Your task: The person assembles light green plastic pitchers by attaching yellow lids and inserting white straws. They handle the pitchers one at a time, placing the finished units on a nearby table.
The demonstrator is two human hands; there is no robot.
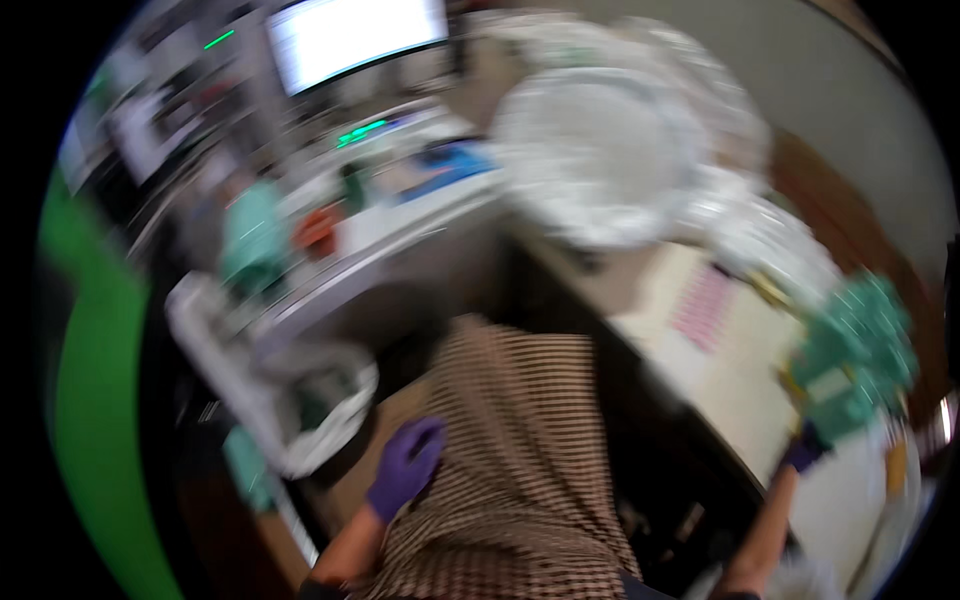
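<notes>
My left hand [405, 465], in a purple glove, is beside the brown checked cloth [520, 420] over my lap. I see nothing in it, and its fingers are too smeared to tell how they are bent. Far to the right, my right hand [806, 450], gloved too, reaches up to a shiny green plastic bag [855, 350] and seems closed on its lower edge; the bag hides part of the fingers. Under that bag lies a pale work surface [745, 385] with a pink-patterned sheet [703, 308] on it.
A round white plastic-lined tub [600, 150] stands ahead, with clear plastic bags [770, 240] beside it. Left of my legs is a bin with a white liner [345, 425]. Behind it, a white counter [400, 225] bears an orange object [317, 230]. A lit monitor [358, 40] stands beyond.
</notes>
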